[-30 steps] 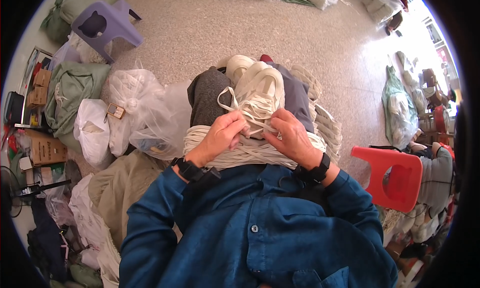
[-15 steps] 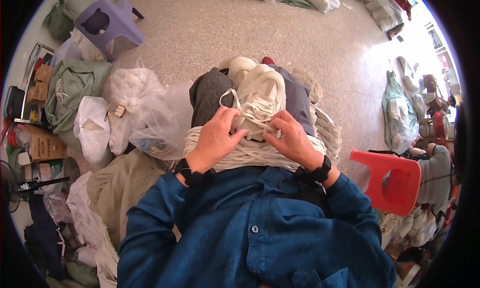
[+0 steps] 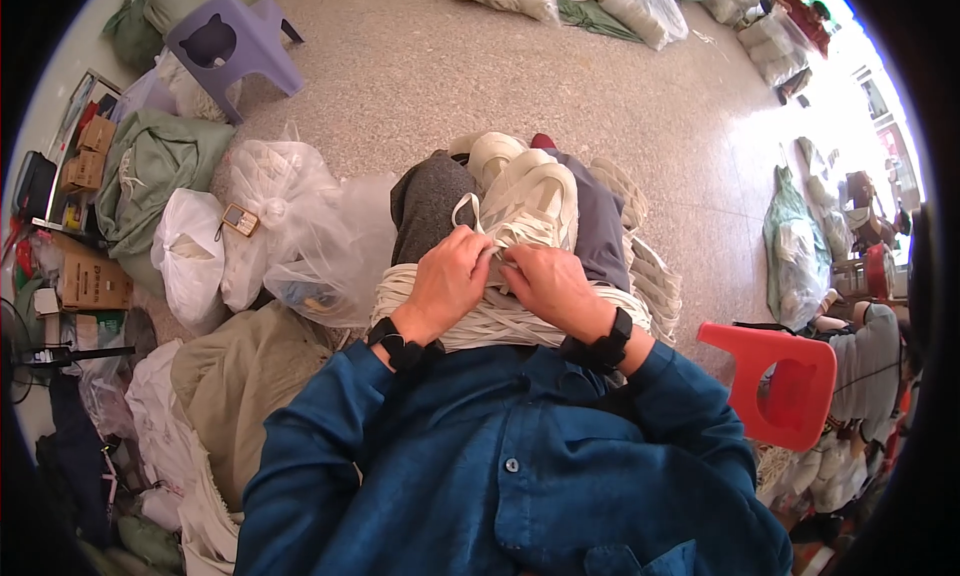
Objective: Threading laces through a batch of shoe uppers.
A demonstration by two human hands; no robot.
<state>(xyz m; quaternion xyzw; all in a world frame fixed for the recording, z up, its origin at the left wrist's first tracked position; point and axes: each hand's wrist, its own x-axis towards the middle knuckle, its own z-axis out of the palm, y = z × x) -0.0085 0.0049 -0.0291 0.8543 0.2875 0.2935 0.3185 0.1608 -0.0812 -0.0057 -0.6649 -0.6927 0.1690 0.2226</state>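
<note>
A cream sneaker (image 3: 545, 191) rests on my lap, its toe pointing away from me. Behind its toe shows a second pale sneaker (image 3: 492, 156). At the sneaker's lacing my left hand (image 3: 447, 284) is closed in a pinch on a flat cream shoelace (image 3: 465, 208), which loops up past the fingers. My right hand (image 3: 556, 288) meets it from the other side, fingers bent and pressed on the lace at the tongue; its fingertips are partly hidden. Under both wrists lies a thick bundle of cream laces (image 3: 480, 328) across my lap.
To the left sit tied plastic bags (image 3: 290, 191), a small phone-like device (image 3: 240, 219) and a green sack (image 3: 165, 171). A purple stool (image 3: 240, 51) stands at the far left, a red stool (image 3: 780, 386) at the right. More laces (image 3: 652, 286) hang beside my right leg.
My hands have come together over the lacing, the right one moving left to the lace. The view has shifted slightly, so the sneaker appears lower.
</note>
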